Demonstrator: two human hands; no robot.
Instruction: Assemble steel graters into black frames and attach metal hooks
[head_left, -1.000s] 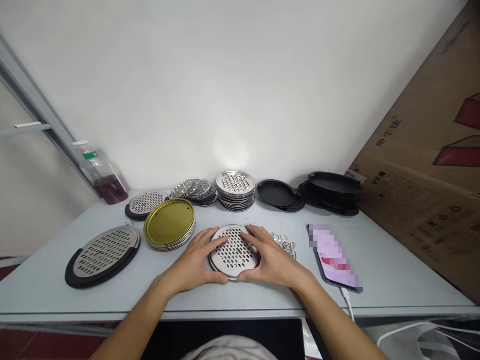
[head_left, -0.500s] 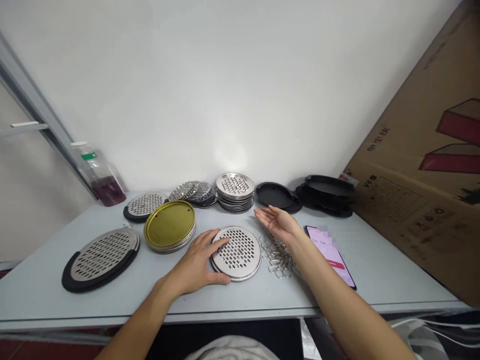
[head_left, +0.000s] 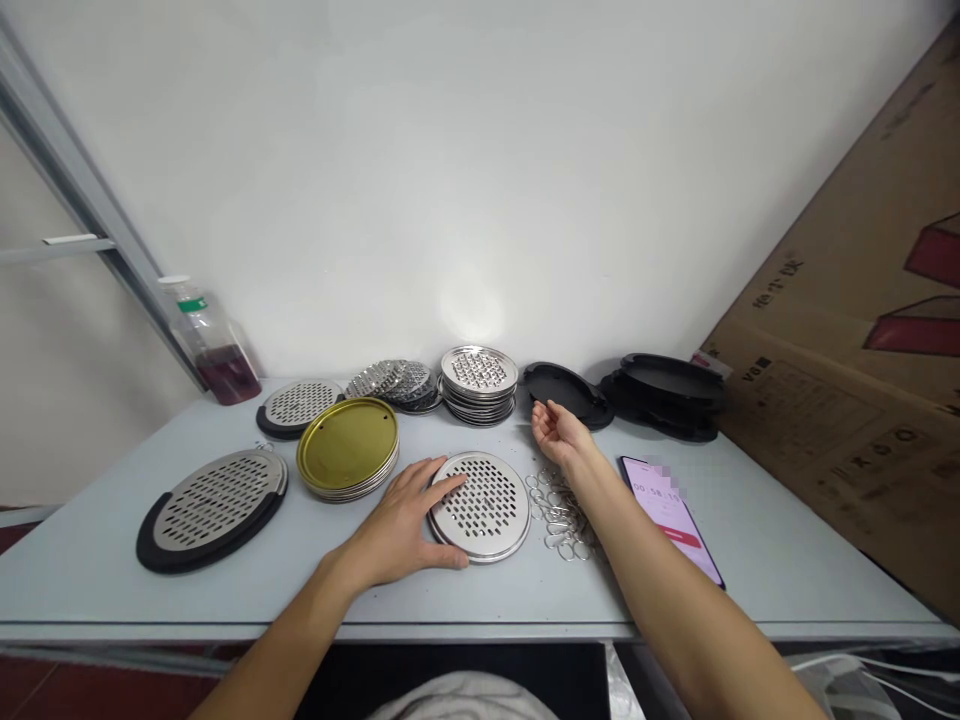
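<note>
My left hand lies with spread fingers over the left side of a round metal grater disc. Its index finger rests on the slotted face and its thumb reaches the near rim. My right hand hovers in front of a round black plastic holder, fingers loosely curled and palm turned left. Nothing shows in it; whether it touches the holder I cannot tell. Beneath my right forearm lies a heap of small metal rings, partly covered by the arm.
Left stand a stack of gold-coloured round plates and two black-edged grater discs. Along the wall are stacked graters, more black holders and a bottle. A phone and cardboard box are right.
My right hand's fingers have curled in from a flatter, stretched pose. My left hand stays on the grater disc. The whole view has shifted slightly.
</note>
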